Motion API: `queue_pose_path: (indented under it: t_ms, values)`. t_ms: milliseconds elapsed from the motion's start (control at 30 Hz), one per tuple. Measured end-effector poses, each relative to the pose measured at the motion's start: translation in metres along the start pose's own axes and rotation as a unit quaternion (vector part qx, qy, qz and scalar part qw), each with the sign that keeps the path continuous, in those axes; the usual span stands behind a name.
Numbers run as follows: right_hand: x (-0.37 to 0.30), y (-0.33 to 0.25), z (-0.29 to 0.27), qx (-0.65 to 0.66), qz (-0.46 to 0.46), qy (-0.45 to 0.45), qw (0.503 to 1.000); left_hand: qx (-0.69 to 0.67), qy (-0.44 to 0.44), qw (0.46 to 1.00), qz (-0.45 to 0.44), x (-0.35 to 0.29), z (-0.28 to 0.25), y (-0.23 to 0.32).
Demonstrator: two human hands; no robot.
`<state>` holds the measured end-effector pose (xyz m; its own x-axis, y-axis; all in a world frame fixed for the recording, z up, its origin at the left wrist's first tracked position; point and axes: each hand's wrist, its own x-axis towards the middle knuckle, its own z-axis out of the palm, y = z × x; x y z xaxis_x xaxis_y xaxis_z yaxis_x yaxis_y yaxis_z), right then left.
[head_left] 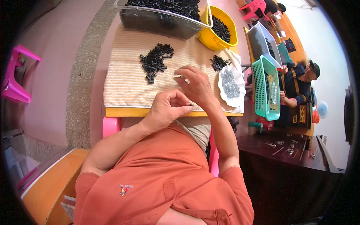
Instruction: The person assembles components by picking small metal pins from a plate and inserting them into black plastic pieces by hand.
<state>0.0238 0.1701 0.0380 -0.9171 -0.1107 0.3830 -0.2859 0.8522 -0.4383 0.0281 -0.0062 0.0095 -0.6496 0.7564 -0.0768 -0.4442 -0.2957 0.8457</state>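
**Tiny black parts on the striped cloth**

We're looking down at a small table (112,111) with a yellow edge, covered by a beige striped cloth (123,75), sitting in the middle of the frame. We're holding both hands over the near side of it. Our left hand (167,108) is curled up just above the table's front edge, thumb and fingertips pressing together on something really small and dark; we can't tell exactly what it is. Our right hand (195,84) is lying a bit higher in the frame, fingers bunching together with the tips touching the cloth, apparently pinching a tiny piece too.

The parts we're working with are short black cylinders, matte and stubby. A loose pile (155,62) of them is lying left of centre on the cloth, with a smaller pile (219,62) to the right. Next to that, a white dish (224,93) is holding little grey metal bits at the table's right edge.

At the top, a clear plastic bin (161,18) and a yellow bowl (217,37) are both holding more black pieces. A teal basket (266,88) is standing to the right, and another person (300,86) is sitting beyond it.
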Motion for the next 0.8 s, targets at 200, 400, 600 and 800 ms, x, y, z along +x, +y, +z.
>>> queue_pose_path:
  t_ms: [200, 400, 600, 800]
  values:
    - [0.027, -0.007, 0.028, -0.085, -0.002, -0.075, 0.994, -0.002, 0.004, 1.0, 0.013, -0.003, 0.001, 0.001]
    - [0.037, -0.001, 0.047, -0.167, -0.004, -0.116, 0.979, -0.02, -0.002, 1.0, 0.017, -0.003, 0.001, 0.005]
    - [0.035, -0.001, 0.043, -0.167, 0.017, -0.119, 0.979, -0.01, 0.001, 0.999, 0.032, -0.002, 0.001, 0.004]
    - [0.023, 0.002, 0.024, -0.047, 0.003, -0.038, 0.998, -0.002, 0.008, 1.0, 0.03, -0.002, 0.001, 0.007]
